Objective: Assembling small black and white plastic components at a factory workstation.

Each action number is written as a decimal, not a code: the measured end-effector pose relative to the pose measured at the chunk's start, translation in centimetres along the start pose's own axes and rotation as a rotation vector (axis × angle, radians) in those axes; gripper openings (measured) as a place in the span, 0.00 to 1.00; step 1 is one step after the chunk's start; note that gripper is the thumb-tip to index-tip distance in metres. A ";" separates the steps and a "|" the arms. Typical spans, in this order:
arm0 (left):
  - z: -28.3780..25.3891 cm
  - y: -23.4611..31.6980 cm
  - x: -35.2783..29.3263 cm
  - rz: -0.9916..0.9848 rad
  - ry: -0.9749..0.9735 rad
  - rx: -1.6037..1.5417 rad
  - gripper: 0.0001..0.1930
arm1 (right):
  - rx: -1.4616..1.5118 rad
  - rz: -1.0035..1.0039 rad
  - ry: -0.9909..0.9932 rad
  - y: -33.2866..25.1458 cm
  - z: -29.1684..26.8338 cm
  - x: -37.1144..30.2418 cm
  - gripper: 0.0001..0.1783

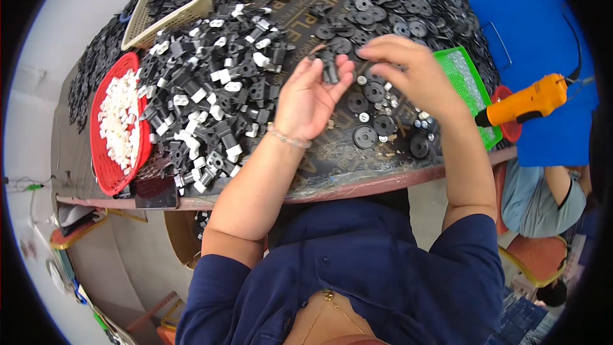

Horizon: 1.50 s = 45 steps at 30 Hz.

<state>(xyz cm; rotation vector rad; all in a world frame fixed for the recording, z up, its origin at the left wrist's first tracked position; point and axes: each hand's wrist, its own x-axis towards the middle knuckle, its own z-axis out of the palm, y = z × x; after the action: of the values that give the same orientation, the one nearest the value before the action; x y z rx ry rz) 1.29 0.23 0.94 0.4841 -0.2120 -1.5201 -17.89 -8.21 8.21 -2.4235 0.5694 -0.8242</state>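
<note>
In the head view, the step in hand looks like readying one small dark cylindrical plastic part (330, 70); the next move probably calls for a steady hold and precise fingertips. The palm-up left hand (308, 101), half curled, cradles that part above the desk (329, 165). The right hand (421, 80) hovers beside it, thumb and fingers parted (nothing visible between them), near flat black ring-shaped discs (365, 137).

Looks steeply down from the person's head, close above chest (377, 262) and forearms (252, 169), facing outward across the worktop (357, 187); spreads fisheye-wide, bending straight edges.
</note>
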 end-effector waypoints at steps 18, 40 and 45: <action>0.1 -0.6 -0.1 0.044 -0.021 0.296 0.21 | -0.691 0.535 -0.039 6.3 -0.5 -8.3 0.12; 0.8 -0.6 -0.3 0.148 -0.007 0.346 0.24 | -0.630 0.352 -0.008 5.2 -0.3 1.7 0.10; 0.3 -0.2 0.0 0.149 -0.011 0.316 0.23 | -0.466 0.242 0.073 7.1 1.1 2.2 0.18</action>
<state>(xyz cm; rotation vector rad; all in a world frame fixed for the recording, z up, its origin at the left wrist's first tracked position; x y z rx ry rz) 0.98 0.14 1.12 0.6943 -0.4907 -1.3492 -17.15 -14.56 4.29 -2.6619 1.1678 -0.7405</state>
